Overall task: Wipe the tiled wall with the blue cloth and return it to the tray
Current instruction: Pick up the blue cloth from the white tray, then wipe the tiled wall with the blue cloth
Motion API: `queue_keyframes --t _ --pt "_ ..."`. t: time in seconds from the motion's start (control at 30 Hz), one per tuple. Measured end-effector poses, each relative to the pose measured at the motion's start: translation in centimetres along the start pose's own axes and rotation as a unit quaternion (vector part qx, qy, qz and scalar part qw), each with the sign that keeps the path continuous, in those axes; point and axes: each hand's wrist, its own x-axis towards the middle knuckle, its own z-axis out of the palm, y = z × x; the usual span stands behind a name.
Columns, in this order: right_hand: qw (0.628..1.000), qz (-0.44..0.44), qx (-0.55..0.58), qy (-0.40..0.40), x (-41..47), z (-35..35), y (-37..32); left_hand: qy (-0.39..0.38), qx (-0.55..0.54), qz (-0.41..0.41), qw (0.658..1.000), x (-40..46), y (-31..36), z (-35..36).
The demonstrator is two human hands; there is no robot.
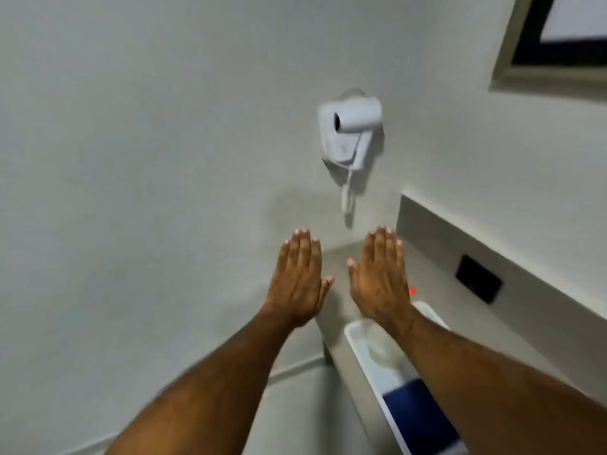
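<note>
The pale grey wall (147, 142) takes up most of what I can see, smooth and plain from here, with no grout lines that I can make out. At the upper right hangs a dark framed mirror or picture (555, 37), cut off by the edge of view. Below it a grey tabletop (460, 307) runs along the right side, with a raised ledge behind it carrying a black wall plate (478, 283). Both bare forearms reach forward from the bottom of the view. A white tray (371, 359) sits on the tabletop near its front edge, partly covered by the right forearm. The blue cloth (417, 418) lies folded in the near end of that tray, with something pale and blurred at the far end. A white hair dryer (351, 129) is mounted on the wall, its cord hanging down. The left hand (299, 277) and the right hand (381, 274) are held out flat side by side, backs up, fingers straight and together, gripping nothing and well clear of the cloth. A small orange-red spot (412, 290) shows just beside the right hand, too small to identify.
</note>
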Motion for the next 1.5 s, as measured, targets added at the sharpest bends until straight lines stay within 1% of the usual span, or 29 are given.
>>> queue_keyframes --t 0.03,0.07,0.1,0.13,0.17,0.23,0.27,0.33,0.37,0.4,0.47,0.53,0.6,0.67,0.7,0.77,0.8,0.87,0.93,1.0,1.03,1.1,1.17,1.23,1.3,1.4,1.5 --pt "0.998 0.054 -0.008 -0.043 -2.3 1.6 1.8 -0.026 -0.028 -0.004 0.999 -1.5 1.8 2.9" --pt "0.995 0.082 -0.017 -0.057 -4.3 3.0 3.2 -0.068 -0.043 0.009 0.997 -2.6 3.6 5.0" --pt "0.990 0.111 -0.012 -0.087 -7.2 4.8 4.9 -0.129 -0.068 0.018 0.989 -4.6 5.7 7.5" --pt "0.985 0.139 -0.016 -0.105 -10.3 6.3 6.5 -0.168 -0.079 0.010 0.983 -6.6 7.9 9.4" --pt "0.981 0.146 -0.023 -0.123 -12.9 7.7 7.7 -0.177 -0.086 0.014 0.980 -8.1 9.6 11.1" --pt "0.967 0.169 -0.051 -0.184 -16.6 9.6 10.0 -0.246 -0.099 0.008 0.964 -9.3 12.5 13.2" --pt "0.953 0.193 -0.066 -0.222 -17.7 9.9 10.6 -0.299 -0.097 0.017 0.949 -9.4 13.6 13.8" --pt "0.925 0.221 -0.095 -0.293 -19.1 10.2 11.6 -0.346 -0.082 0.034 0.934 -9.5 15.2 15.1" --pt "0.912 0.233 -0.105 -0.321 -19.5 9.8 11.8 -0.365 -0.069 0.048 0.927 -9.4 15.8 15.5" --pt "0.907 0.233 -0.108 -0.335 -19.6 9.4 12.0 -0.379 -0.060 0.060 0.921 -9.2 16.3 15.6" --pt "0.901 0.240 -0.078 -0.354 -18.8 9.2 12.3 -0.400 -0.062 0.071 0.912 -8.3 16.9 15.7" --pt "0.890 0.264 -0.023 -0.371 -17.8 9.0 12.9 -0.410 -0.068 0.061 0.908 -7.1 17.1 15.7" --pt "0.875 0.287 0.049 -0.387 -16.6 8.6 13.5 -0.415 -0.106 0.044 0.903 -6.0 17.0 15.7" --pt "0.859 0.308 0.110 -0.393 -15.1 7.4 13.9 -0.412 -0.154 0.024 0.898 -5.0 16.4 15.5" --pt "0.852 0.329 0.139 -0.382 -14.4 6.7 14.0 -0.397 -0.186 0.011 0.899 -4.7 15.9 15.1" --pt "0.847 0.363 0.205 -0.329 -13.2 5.1 13.5 -0.348 -0.259 -0.016 0.901 -4.6 14.3 13.6" --pt "0.850 0.364 0.233 -0.301 -12.8 4.2 12.8 -0.312 -0.292 -0.020 0.904 -5.1 13.4 12.6" --pt "0.865 0.336 0.272 -0.256 -12.5 2.1 10.2 -0.223 -0.342 -0.020 0.913 -7.0 11.2 10.4" --pt "0.877 0.280 0.314 -0.230 -12.8 0.2 6.2 -0.124 -0.379 -0.034 0.916 -9.8 8.4 7.8" --pt "0.876 0.234 0.358 -0.222 -13.5 0.2 1.9 -0.066 -0.394 -0.074 0.914 -13.1 5.1 6.5" --pt "0.873 0.218 0.370 -0.234 -14.2 1.3 -0.2 -0.060 -0.389 -0.104 0.913 -15.0 3.2 6.7" --pt "0.864 0.198 0.369 -0.279 -15.9 5.3 -4.1 -0.084 -0.349 -0.181 0.916 -19.2 -0.4 8.6" --pt "0.855 0.193 0.346 -0.335 -18.2 10.7 -6.8 -0.137 -0.289 -0.245 0.915 -24.1 -3.6 12.2" --pt "0.845 0.196 0.307 -0.391 -21.4 17.8 -8.3 -0.210 -0.236 -0.275 0.908 -29.8 -6.4 17.7" --pt "0.833 0.212 0.263 -0.439 -25.6 26.1 -8.6 -0.301 -0.184 -0.276 0.894 -36.2 -8.7 24.8" --pt "0.811 0.259 0.216 -0.478 -33.1 38.8 -7.3 -0.422 -0.115 -0.228 0.870 -45.6 -10.6 36.5" --pt "0.786 0.290 0.185 -0.514 -41.4 51.4 -4.7 -0.493 -0.089 -0.162 0.851 -54.1 -10.6 48.0"
